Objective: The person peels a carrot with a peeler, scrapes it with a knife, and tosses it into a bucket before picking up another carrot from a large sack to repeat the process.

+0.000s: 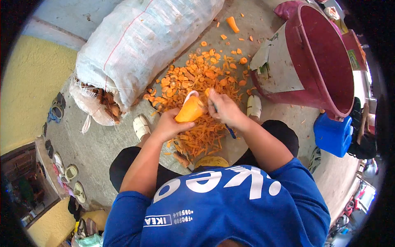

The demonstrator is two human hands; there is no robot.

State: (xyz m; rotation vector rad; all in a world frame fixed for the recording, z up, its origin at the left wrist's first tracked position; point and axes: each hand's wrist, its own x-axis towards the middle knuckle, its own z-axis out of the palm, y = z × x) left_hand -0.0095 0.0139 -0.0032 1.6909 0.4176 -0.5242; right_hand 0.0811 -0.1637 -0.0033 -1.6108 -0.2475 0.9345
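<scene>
In my left hand (166,126) is a thick peeled carrot (190,113), its broad end tilted up and away from me. My right hand (225,109) is closed around a knife, whose dark blue handle (231,131) sticks out below the palm; its blade is mostly hidden. A small orange carrot piece (207,92) shows at the right fingertips, close to the carrot's end. Beneath both hands, a heap of carrot peelings (199,142) and cut carrot pieces (187,76) covers the floor between my feet.
A large white woven sack (140,45) lies at the left, brown roots (110,108) showing at its mouth. On the right stands a big maroon tub (288,61), with a blue jerrycan (332,133) nearby. One loose carrot (232,24) lies farther off. Shoes (70,172) line the left wall.
</scene>
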